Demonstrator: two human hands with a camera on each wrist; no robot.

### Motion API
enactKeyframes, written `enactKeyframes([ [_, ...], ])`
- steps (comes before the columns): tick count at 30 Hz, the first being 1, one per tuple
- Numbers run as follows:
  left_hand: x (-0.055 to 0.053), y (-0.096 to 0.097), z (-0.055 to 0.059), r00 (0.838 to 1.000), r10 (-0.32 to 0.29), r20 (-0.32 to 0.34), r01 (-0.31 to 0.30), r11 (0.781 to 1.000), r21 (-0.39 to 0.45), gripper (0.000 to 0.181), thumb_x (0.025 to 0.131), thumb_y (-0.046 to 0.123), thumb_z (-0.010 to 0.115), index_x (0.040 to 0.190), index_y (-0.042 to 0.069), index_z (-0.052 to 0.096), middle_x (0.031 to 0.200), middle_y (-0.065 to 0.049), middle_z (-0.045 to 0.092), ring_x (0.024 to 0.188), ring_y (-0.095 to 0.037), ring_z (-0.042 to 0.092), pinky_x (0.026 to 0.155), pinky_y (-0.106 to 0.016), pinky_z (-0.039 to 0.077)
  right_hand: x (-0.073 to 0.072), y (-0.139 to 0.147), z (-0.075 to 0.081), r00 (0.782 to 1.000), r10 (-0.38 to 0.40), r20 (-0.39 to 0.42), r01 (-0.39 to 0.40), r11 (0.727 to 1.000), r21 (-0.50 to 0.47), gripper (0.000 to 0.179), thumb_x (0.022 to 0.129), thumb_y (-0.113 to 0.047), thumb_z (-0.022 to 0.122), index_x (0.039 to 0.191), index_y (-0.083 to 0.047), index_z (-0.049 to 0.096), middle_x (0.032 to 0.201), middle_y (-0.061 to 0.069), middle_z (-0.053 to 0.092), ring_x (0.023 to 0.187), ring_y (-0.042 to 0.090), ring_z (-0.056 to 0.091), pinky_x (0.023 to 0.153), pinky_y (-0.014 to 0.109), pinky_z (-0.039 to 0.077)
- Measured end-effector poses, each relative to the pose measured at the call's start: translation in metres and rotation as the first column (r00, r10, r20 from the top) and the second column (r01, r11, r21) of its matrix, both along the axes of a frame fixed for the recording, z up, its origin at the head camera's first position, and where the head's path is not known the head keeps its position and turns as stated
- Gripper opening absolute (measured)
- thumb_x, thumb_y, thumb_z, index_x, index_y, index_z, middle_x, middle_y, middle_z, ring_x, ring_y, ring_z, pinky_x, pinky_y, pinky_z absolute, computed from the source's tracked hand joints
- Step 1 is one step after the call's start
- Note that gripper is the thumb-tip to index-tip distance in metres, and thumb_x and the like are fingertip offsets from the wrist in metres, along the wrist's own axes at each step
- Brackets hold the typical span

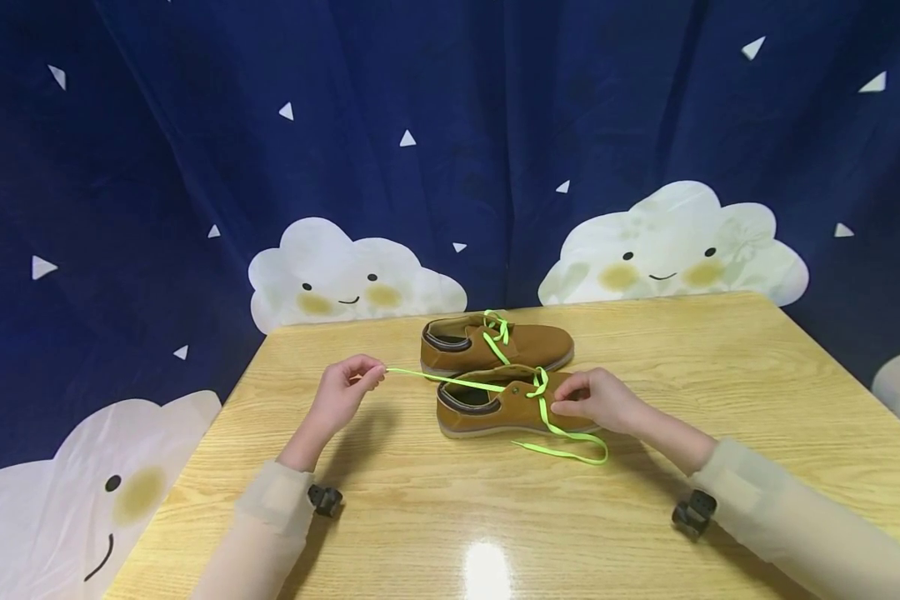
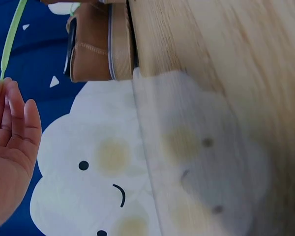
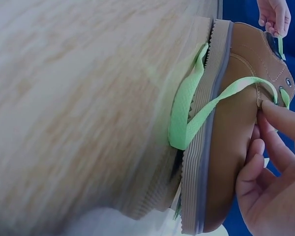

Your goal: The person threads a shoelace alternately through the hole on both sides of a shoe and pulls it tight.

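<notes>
Two brown shoes lie side by side, toes to the right. The near shoe [image 1: 468, 421] has a bright green shoelace [image 1: 546, 412] in its eyelets. My left hand [image 1: 345, 385] pinches one lace end between thumb and fingertips, left of the heel. From there the lace runs in a straight line to the eyelets. The left wrist view shows the same pinch at the lace tip [image 2: 3, 69]. Thumb and fingers of my right hand [image 3: 278, 172] grip the near shoe's upper just in front of the eyelets. The other lace end hangs over the sole's side and curls onto the table.
Behind the near shoe stands the far shoe [image 1: 540, 342], its green lace [image 1: 497, 327] looped at the top. Both are on a wooden table [image 1: 390, 517]. A dark blue curtain [image 1: 420, 192] with white clouds and triangles hangs beyond the table's back edge.
</notes>
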State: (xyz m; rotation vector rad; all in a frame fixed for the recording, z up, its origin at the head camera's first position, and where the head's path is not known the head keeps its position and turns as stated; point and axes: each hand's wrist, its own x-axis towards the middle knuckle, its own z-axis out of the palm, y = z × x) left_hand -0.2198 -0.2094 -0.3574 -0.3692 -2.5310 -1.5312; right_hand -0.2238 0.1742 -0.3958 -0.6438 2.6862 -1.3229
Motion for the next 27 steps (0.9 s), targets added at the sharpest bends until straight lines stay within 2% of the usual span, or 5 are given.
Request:
enactKeyframes([
  [4,-0.009,-0.014,-0.014,1.0,-0.004,0.013,0.004,1.0,0.003,0.016,0.097,0.008,0.06,0.093,-0.006,0.067,0.084,-0.011,0.065,0.08,-0.026,0.06,0.075,-0.036,0.052,0.0,0.0,0.001,1.0,0.014,-0.004,-0.014,1.0,0.005,0.009,0.083,-0.008,0.076,0.085,-0.001,0.071,0.081,0.0,0.065,0.07,0.011,0.053,0.061,0.023,0.044],
  [8,-0.015,-0.029,-0.025,1.0,0.001,0.008,-0.001,1.0,0.009,0.019,0.098,0.014,0.06,0.094,-0.004,0.067,0.085,-0.015,0.064,0.078,-0.022,0.059,0.076,-0.039,0.053,0.0,0.0,0.001,1.0,0.022,-0.009,-0.022,1.0,0.014,0.009,0.084,-0.009,0.075,0.086,-0.002,0.071,0.081,0.0,0.064,0.069,0.011,0.051,0.06,0.023,0.043],
  [13,-0.013,-0.041,-0.027,1.0,-0.006,-0.007,0.005,1.0,-0.003,0.021,0.098,0.014,0.061,0.094,-0.006,0.066,0.084,-0.018,0.062,0.075,-0.02,0.058,0.074,-0.04,0.052,0.001,0.0,0.003,1.0,0.019,-0.018,-0.019,1.0,0.025,0.009,0.085,-0.01,0.075,0.086,-0.002,0.07,0.083,0.0,0.064,0.07,0.012,0.05,0.061,0.024,0.043],
  [23,-0.007,-0.051,-0.029,1.0,-0.023,0.015,0.024,0.999,-0.049,0.019,0.097,0.013,0.061,0.093,-0.005,0.065,0.079,-0.01,0.062,0.073,-0.013,0.057,0.072,-0.035,0.052,0.002,0.0,0.003,0.999,0.024,-0.039,-0.023,0.999,0.027,0.008,0.085,-0.009,0.074,0.085,-0.002,0.07,0.084,0.0,0.065,0.072,0.013,0.051,0.064,0.024,0.043],
  [27,-0.006,-0.053,-0.031,0.999,-0.034,0.029,0.036,0.997,-0.069,0.02,0.098,0.012,0.06,0.093,-0.007,0.064,0.08,-0.012,0.062,0.073,-0.014,0.057,0.071,-0.033,0.051,0.002,0.0,0.002,0.999,0.027,-0.039,-0.026,0.999,0.029,0.007,0.085,-0.009,0.074,0.085,-0.003,0.07,0.083,0.0,0.065,0.072,0.012,0.051,0.063,0.024,0.043],
])
